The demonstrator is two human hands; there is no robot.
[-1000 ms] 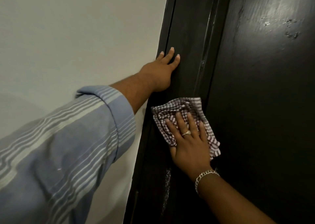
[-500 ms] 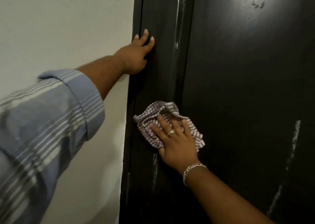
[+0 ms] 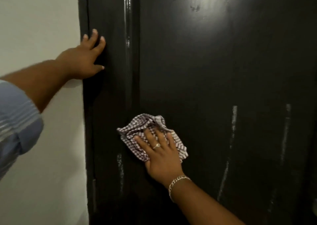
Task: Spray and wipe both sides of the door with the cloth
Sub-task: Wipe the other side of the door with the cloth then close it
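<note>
A black door [image 3: 214, 74] fills the right of the view, with wet spray streaks running down its lower part. A crumpled brown-and-white checked cloth [image 3: 137, 130] lies against the door near its left edge. My right hand [image 3: 161, 154] presses flat on the cloth with straight, spread fingers. My left hand [image 3: 85, 58] rests flat on the black door frame [image 3: 109, 104] higher up, fingers extended. No spray bottle is in view.
A white wall [image 3: 39, 22] runs along the left of the frame. My left forearm with a rolled blue striped sleeve [image 3: 15, 122] crosses in front of it.
My right hand has slid the cloth down and to the right, from the frame onto the door panel. The view has shifted so more of the door and its wet streaks show.
</note>
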